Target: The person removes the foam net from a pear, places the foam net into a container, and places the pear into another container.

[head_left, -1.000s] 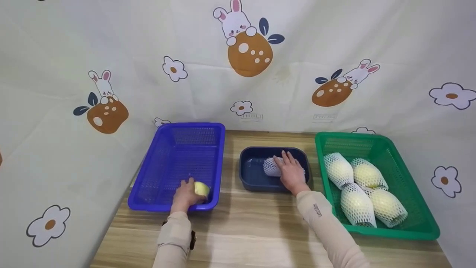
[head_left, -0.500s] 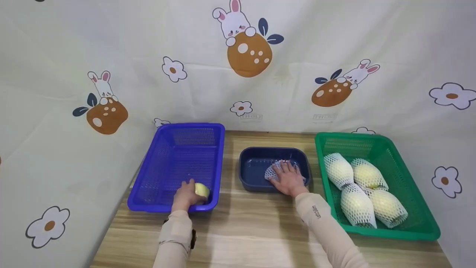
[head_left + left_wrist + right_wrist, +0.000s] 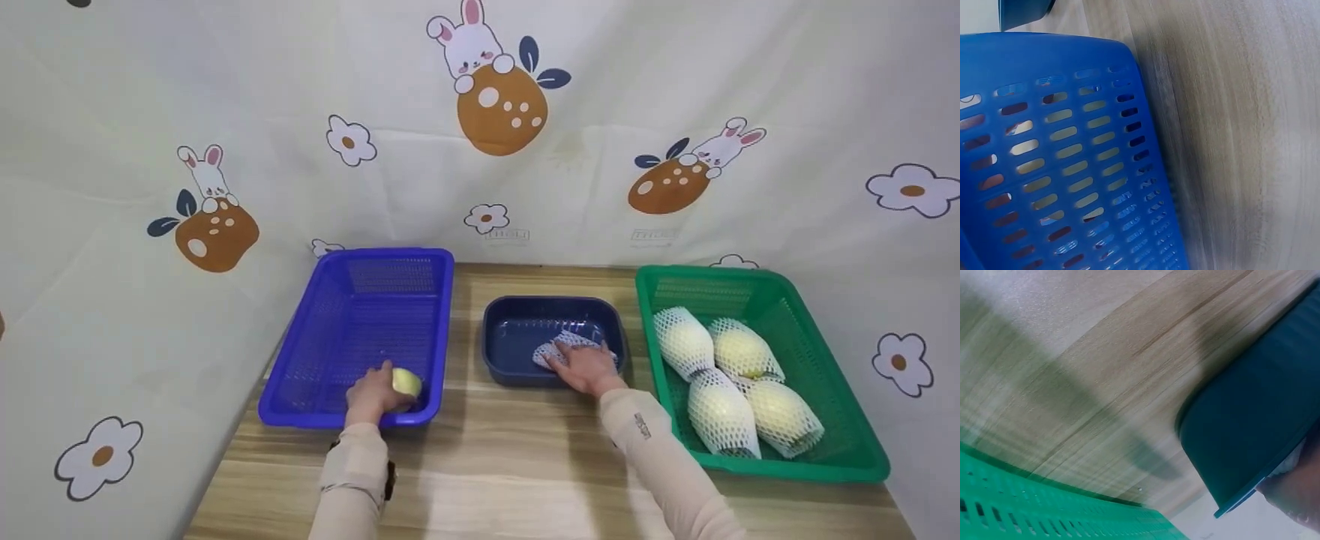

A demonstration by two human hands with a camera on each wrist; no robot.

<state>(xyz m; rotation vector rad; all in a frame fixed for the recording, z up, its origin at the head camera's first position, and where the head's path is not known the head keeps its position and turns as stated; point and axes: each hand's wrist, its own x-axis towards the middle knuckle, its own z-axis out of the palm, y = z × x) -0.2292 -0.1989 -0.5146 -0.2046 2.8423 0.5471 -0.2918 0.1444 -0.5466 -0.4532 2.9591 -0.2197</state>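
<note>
On my head feed, the blue basket (image 3: 448, 315) stands left of the navy tray (image 3: 510, 349); in it I have the left hand (image 3: 369, 394) holding a pale yellow fruit (image 3: 407, 381) — fingers round it. The right hand (image 3: 589, 367) rests on white foam net (image 3: 543, 355) inside the tray — pinched or not, I can't tell. Left wrist: slotted basket wall. Right wrist: the tray's outer side.

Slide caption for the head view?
Left hand holds a pale fruit in the blue basket; right hand rests on white netting in the dark tray.
</note>
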